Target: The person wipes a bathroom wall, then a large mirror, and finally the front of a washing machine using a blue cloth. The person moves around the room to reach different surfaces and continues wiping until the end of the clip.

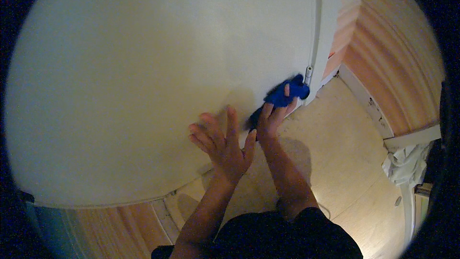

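Observation:
A large white door (143,67) fills most of the view. My right hand (273,117) presses a crumpled blue cloth (285,93) against the door's lower part, close to its hinge (308,73). Some of the fingers are covered by the cloth's folds, and a darker end of it hangs down beside the wrist. To the left of it, my left hand (224,144) is raised with fingers spread in front of the door. Nothing is in it. Whether its fingertips touch the door surface I cannot tell.
Below the door lies a beige floor (335,139). At the right is a wall with wavy orange and cream stripes (388,62), with a scuffed white baseboard (366,98). A crumpled whitish sheet (407,163) lies at the far right. Another striped panel (115,225) shows at lower left.

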{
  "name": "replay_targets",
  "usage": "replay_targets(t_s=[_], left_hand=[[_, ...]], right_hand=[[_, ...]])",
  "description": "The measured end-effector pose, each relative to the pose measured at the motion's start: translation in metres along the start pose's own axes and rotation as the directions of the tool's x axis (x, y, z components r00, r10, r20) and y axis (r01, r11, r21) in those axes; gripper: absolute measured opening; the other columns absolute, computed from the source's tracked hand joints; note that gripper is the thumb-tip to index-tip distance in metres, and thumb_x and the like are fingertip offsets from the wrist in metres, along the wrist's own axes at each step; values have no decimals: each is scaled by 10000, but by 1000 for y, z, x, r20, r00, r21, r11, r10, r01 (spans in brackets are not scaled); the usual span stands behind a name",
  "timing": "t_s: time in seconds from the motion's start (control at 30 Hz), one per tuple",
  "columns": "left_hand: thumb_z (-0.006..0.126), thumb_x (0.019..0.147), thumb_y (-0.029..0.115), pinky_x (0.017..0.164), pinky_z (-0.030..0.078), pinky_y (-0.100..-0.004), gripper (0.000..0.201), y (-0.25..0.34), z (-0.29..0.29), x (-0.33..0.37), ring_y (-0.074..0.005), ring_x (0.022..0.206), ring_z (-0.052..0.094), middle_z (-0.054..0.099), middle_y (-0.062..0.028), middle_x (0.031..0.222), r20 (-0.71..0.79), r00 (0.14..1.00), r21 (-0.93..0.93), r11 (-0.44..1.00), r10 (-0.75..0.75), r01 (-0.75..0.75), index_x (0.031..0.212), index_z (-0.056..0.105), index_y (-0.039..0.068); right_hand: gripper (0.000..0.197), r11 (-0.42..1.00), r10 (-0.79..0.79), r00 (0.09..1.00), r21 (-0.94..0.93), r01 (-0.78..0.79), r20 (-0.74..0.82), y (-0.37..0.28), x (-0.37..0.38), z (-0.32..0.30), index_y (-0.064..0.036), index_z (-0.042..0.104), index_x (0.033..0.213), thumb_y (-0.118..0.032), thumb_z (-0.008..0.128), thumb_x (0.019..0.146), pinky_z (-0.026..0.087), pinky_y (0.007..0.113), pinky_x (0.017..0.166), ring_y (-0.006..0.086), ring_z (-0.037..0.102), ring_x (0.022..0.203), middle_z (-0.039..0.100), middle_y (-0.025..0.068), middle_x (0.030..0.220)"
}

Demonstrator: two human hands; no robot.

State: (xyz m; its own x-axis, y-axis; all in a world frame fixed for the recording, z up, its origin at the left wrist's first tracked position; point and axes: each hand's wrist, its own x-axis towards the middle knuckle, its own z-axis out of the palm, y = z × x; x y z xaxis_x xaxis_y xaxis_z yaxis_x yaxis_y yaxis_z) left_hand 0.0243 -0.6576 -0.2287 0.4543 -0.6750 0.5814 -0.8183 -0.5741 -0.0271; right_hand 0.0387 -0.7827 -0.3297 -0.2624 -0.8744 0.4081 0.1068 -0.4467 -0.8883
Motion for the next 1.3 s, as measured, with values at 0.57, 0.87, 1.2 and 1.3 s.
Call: replay_targets(t_s=[0.57, 0.87, 1.2, 1.3], left_hand=[[435, 851, 513, 951, -65, -673, 612, 5, 46, -20, -538, 1245, -174, -61, -276, 1423, 19, 1000, 111, 994, 19, -21, 1359, 334, 188], [446, 847, 507, 886, -135, -704, 571, 16, 63, -32, -527, 1235, -218, -81, -244, 1435, 160, 983, 150, 982, 87, -111, 1343, 368, 234], [439, 856, 491, 932, -148, -654, 550, 7, 75, -43, -502, 1249, -220, -70, -208, 1449, 86, 995, 45, 998, 45, -49, 1338, 380, 232], [437, 858, 489, 940, -141, -649, 553, 7, 70, -40, -487, 1263, -203, -59, -218, 1446, 99, 994, 51, 997, 56, -61, 1345, 367, 237]], right_hand=[[612, 973, -180, 966, -111, 203, 183, 59, -4, -20, -59, 292, 1352, -280, 524, 830, 234, 417, 984, 345, 324, 1131, 280, 190, 1291], [532, 856, 503, 851, -223, -466, 150, 75, -82, -29, -7, 275, 1328, -283, 425, 899, 152, 409, 1043, 374, 198, 1248, 155, 246, 1390], [581, 983, 180, 975, -66, -173, 127, 123, -26, -42, -36, 271, 1341, -252, 507, 856, 284, 405, 973, 364, 367, 1116, 312, 241, 1304], [569, 906, 378, 920, -249, -343, 109, 174, -56, -48, 2, 242, 1340, -284, 449, 894, 264, 388, 996, 354, 336, 1176, 305, 233, 1322]])
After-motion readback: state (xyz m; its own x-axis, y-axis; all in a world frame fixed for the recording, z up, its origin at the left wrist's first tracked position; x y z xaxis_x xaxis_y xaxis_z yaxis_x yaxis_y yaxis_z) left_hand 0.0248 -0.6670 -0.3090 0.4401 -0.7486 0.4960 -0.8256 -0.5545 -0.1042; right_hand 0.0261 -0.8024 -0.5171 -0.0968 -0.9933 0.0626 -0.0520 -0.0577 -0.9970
